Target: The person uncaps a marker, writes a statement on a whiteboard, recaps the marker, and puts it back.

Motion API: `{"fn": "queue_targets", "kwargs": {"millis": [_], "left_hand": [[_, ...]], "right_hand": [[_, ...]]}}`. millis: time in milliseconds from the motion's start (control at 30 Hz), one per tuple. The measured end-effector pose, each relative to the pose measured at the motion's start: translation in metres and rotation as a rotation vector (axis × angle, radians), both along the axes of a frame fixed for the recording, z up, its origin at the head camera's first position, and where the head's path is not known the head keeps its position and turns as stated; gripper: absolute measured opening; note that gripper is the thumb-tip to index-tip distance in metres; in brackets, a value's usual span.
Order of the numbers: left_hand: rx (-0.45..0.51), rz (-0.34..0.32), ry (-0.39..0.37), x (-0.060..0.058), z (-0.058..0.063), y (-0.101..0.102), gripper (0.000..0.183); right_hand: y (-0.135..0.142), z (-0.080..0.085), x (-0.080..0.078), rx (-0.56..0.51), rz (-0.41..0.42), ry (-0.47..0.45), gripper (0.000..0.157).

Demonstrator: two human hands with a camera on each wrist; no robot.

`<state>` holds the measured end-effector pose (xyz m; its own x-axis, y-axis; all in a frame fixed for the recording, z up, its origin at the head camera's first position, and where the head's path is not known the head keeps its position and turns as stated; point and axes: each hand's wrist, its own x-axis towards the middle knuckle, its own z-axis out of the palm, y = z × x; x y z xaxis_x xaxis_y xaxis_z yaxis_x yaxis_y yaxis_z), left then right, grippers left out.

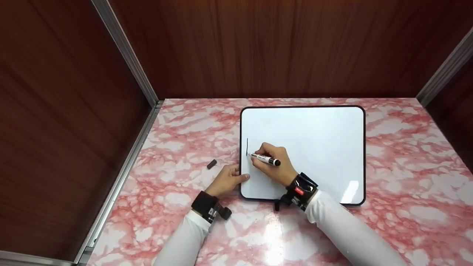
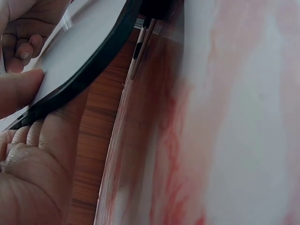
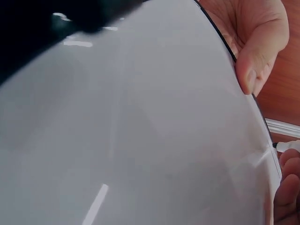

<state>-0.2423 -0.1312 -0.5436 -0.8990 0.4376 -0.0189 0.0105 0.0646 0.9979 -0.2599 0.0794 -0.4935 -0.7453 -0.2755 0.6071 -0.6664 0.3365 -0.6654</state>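
Observation:
A whiteboard (image 1: 314, 147) with a black rim lies on the marbled table. My right hand (image 1: 275, 162) pinches a white marker (image 1: 263, 158) with a black end, its tip on the board near the left edge. A short black upright line (image 1: 247, 147) runs up from the tip. My left hand (image 1: 227, 180) grips the board's left edge, thumb on top; in the left wrist view the thumb (image 2: 21, 91) lies over the rim and the fingers pass beneath. The right wrist view shows the marker tip (image 3: 275, 146) beside the right fingers (image 3: 288, 187).
A dark marker cap (image 1: 211, 164) lies on the red and white table (image 1: 166, 184), left of the board. Brown wood-grain panels (image 1: 277, 48) stand behind and at both sides, with metal strips (image 1: 127, 51) at the corners.

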Motion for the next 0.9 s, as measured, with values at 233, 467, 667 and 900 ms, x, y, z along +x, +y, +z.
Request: {"fn": "queue_targets", "kwargs": {"millis": [233,467,667,900], "left_hand": [[0.021,0.012,-0.024,0.002,0.0,0.0,0.038],[0.014,0.018,-0.028,0.003,0.002,0.002,0.039],[-0.001,0.027,-0.017,0.004,0.002,0.003,0.037],[-0.009,0.022,0.021,0.003,0.001,0.002,0.037]], "right_hand": [[0.0,0.006,-0.006,-0.007,-0.053,0.017,0.013],[-0.002,0.008,-0.007,0.013,-0.061,0.017,0.013],[0.002,0.006,-0.008,0.014,-0.065,0.021,0.013],[0.008,0.006,-0.007,0.002,-0.077,0.018,0.013]]}}
